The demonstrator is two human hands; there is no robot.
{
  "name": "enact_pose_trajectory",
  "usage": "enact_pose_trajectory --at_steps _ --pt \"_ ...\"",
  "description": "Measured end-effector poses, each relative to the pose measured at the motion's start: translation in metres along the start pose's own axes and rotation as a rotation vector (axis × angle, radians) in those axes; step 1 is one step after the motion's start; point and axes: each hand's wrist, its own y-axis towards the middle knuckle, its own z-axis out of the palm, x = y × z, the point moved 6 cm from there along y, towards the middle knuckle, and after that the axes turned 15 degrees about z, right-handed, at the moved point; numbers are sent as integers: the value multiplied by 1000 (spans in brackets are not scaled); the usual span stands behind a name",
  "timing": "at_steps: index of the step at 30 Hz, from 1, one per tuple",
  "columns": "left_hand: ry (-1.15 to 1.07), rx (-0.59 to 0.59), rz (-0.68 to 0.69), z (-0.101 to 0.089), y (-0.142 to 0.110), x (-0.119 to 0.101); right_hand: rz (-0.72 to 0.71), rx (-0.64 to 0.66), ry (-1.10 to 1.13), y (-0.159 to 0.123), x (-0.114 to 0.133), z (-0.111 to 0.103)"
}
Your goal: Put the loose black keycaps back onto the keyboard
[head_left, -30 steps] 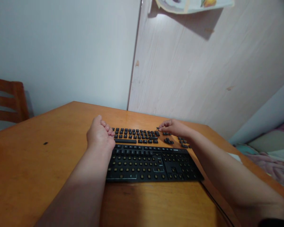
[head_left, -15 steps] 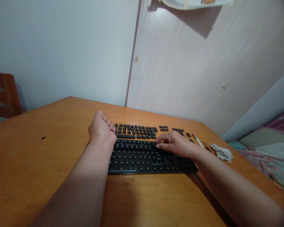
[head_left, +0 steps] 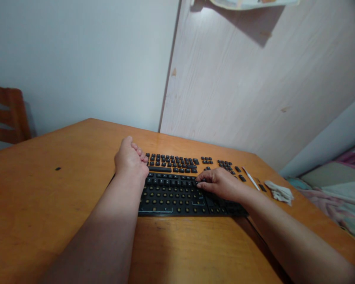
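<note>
A black keyboard (head_left: 171,201) lies on the wooden table, its lower rows bare of keycaps and its upper rows capped. My right hand (head_left: 220,183) is at the right end of the capped number row. Its thumb and fingertips pinch a small black keycap (head_left: 197,182) there, mostly hidden by the fingers. At the keyboard's left end, my left hand (head_left: 130,159) rests with its fingers curled closed, and whatever is inside them is hidden. Behind the keyboard, loose keycaps (head_left: 173,159) lie in rows, with a long space bar (head_left: 159,169) in front of them.
To the right lie a white pen-like stick (head_left: 251,178), a dark flat piece (head_left: 262,187) and a crumpled whitish cloth (head_left: 280,192). One small black piece (head_left: 58,169) sits far left on the table (head_left: 62,205). A wooden chair (head_left: 7,114) stands beyond, and a wall borders the back.
My right hand has come down from the loose keycaps to the keyboard's number row, carrying a keycap. Over the last half second it stays there. My left hand keeps its place on the keyboard.
</note>
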Motion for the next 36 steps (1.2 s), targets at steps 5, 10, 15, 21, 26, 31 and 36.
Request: enact_pose_trajectory --at_steps 5,10,15,21,26,31,36 --pt "3 2 -2 0 1 0 14 -3 -73 -2 4 -1" --pt "2 -1 6 -1 1 0 47 -33 -156 -5 9 -4" --pt "2 2 1 0 0 0 58 -57 -193 -6 10 -4" --pt "3 6 -1 -1 1 1 43 -65 -263 -6 14 -2" --pt "4 3 4 -1 1 0 62 -79 -365 -7 21 -2" --pt "10 3 -2 0 0 0 52 -84 -435 -7 27 -1" --pt "8 12 7 0 1 1 58 -95 -444 -11 31 -2"
